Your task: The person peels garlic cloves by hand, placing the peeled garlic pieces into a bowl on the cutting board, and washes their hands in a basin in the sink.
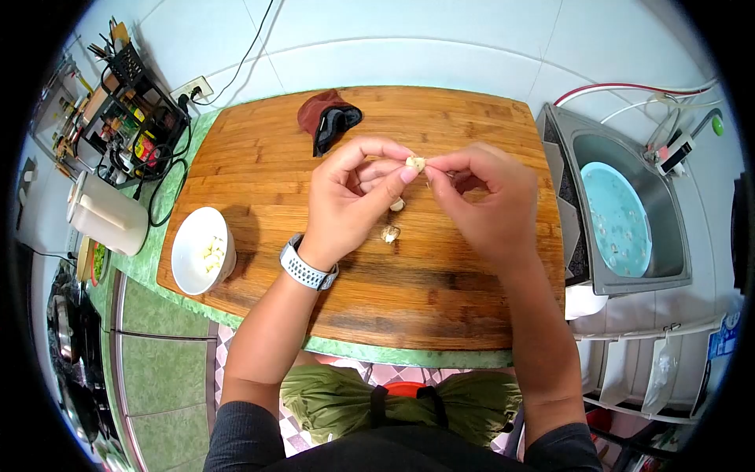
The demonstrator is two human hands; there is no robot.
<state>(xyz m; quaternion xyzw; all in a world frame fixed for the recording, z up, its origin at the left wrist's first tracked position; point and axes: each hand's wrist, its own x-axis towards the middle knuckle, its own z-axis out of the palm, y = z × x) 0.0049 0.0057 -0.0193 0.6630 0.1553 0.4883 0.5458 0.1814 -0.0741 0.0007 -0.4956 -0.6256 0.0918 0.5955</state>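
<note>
Between the fingertips of both hands is a small pale garlic clove (416, 164). My left hand (358, 185), with a watch on its wrist, pinches it between thumb and fingers. From the other side, the thumb and forefinger of my right hand (491, 200) press on the same clove. Below the hands, a garlic piece (396, 204) and a darker-skinned garlic piece (390, 234) lie on the wooden board (440, 315). To the left, a white bowl (182, 250) holds several peeled cloves (212, 254).
A maroon and black cloth item (329, 118) lies at the board's back. On the right is a metal sink (678, 236) with a light blue basin (617, 220). A white lidded container (110, 212), cables (169, 181) and a rack of bottles (130, 118) stand left.
</note>
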